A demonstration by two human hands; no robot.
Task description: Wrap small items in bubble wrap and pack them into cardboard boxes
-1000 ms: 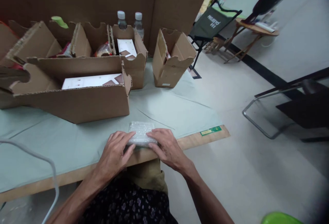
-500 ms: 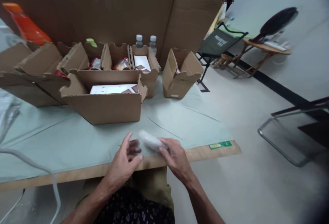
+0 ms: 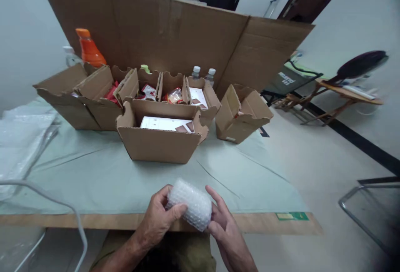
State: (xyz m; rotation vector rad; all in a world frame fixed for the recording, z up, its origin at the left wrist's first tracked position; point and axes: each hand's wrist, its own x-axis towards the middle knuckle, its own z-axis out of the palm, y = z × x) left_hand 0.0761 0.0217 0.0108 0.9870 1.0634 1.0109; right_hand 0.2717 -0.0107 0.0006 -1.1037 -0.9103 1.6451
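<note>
Bubble-wrapped bundle (image 3: 189, 204) looks fully wrapped and lifted just above the table edge (image 3: 250, 222), my left hand (image 3: 158, 218) and right hand (image 3: 223, 226) both closed around it, not yet in the open box (image 3: 161, 140) ahead.

Bubble-wrap bundle (image 3: 189, 203): whitish, see-through, dotted w/ small round bubbles. Table cover (image 3: 93, 176): pale grey-green; table edge (image 3: 250, 223): light tan wood w/ a green sticker (image 3: 292, 216). Front box (image 3: 161, 138) & the other cartons: plain brown cardboard; big board behind (image 3: 175, 34) same brown. Card in front box (image 3: 167, 124): white w/ dark brown corner shape. Bottle at back left (image 3: 89, 49): bright orange. Two small bottles (image 3: 203, 74): clear, white caps. Packets in rear boxes (image 3: 112, 92): red, prob. w/ white, too small to tell. Cable (image 3: 50, 199): light grey. Trousers (image 3: 187, 251): olive
</note>
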